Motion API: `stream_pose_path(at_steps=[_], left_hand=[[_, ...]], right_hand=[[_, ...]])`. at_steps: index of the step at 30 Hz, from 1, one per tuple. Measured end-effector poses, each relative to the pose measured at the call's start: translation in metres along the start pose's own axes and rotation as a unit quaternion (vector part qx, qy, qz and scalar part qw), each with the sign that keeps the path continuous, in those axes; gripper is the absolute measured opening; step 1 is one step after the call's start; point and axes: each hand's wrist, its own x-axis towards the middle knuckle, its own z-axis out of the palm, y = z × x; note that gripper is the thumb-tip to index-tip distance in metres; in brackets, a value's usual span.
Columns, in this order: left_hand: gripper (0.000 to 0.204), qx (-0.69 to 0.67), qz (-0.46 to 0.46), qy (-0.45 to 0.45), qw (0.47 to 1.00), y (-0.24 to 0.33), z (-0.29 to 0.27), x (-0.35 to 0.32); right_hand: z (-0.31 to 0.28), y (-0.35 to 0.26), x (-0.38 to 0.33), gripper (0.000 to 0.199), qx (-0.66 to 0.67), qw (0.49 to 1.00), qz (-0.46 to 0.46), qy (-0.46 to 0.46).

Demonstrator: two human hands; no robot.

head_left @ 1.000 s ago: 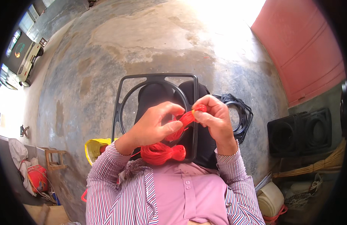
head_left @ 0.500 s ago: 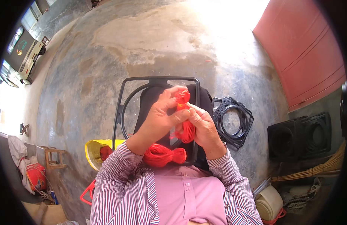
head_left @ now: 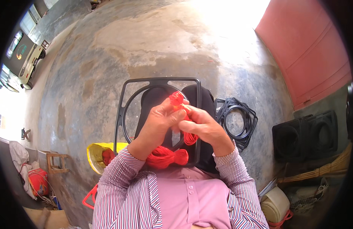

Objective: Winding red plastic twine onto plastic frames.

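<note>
Red cord [head_left: 176, 98] was pinched between left hand [head_left: 160, 121] and right hand [head_left: 205, 128], just above them; a loose red hank [head_left: 167, 157] below them seemingly remained unworked; black frame [head_left: 123, 114] lay beneath.

Striped shirt sleeves [head_left: 119, 187], red-white-blue, buttoned cuffs at both wrists. Below the cuffs: plain pink shirt front [head_left: 191, 198] with buttons.

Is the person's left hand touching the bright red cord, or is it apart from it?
Touching. The head view shows the left hand pinching the bright red cord at its fingertips, with the right hand closed on the same cord just beside it.
</note>
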Motion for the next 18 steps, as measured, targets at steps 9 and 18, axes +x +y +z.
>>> stream_pose_path(at_steps=[9,18], left_hand=[[0.022,-0.121,0.104,0.064,0.985,-0.006,-0.010,0.014],[0.028,-0.142,0.104,-0.026,0.984,0.002,-0.025,0.008]], right_hand=[[0.005,0.008,-0.017,0.032,-0.315,0.948,0.033,0.023],[-0.006,0.002,-0.022,0.040,-0.077,0.995,-0.023,0.065]])
